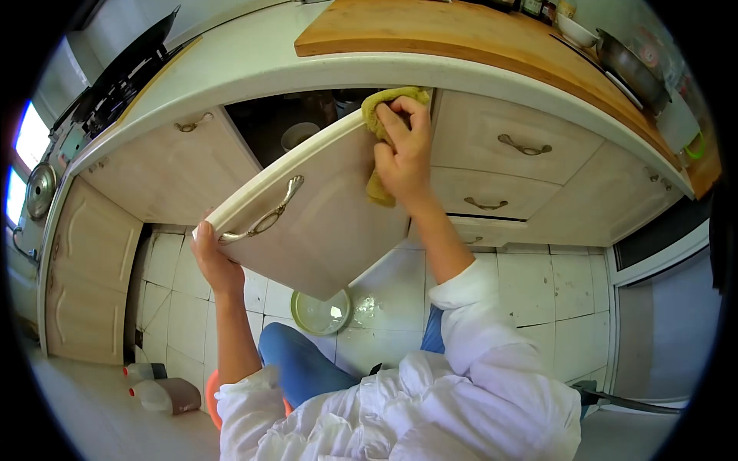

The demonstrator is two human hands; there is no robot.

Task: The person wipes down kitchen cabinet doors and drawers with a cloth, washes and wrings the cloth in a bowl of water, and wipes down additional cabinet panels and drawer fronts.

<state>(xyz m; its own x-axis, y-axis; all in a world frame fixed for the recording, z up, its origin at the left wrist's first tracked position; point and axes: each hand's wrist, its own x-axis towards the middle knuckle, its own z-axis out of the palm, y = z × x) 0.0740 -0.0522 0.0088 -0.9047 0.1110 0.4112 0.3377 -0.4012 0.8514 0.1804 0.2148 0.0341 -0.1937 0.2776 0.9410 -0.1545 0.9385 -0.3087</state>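
A cream cabinet door point(330, 203) with a metal handle point(265, 217) stands swung open in front of a dark cupboard point(269, 115). My right hand point(405, 150) is closed on a yellow-green cloth point(379, 190), which lies over the door's top edge near the hinge side and hangs down its front face. At the door's free corner, left of the handle, my left hand point(214, 257) grips the edge, fingers partly hidden behind it. Inside the cupboard a bowl point(300, 136) shows dimly.
Above is the counter edge point(323, 71), with a wooden board point(438, 34), a metal pan point(632, 69) and a stove point(115, 100). Drawers point(511, 138) stand to the right. A round basin point(320, 313) sits on the tiled floor, bottles point(167, 395) at lower left.
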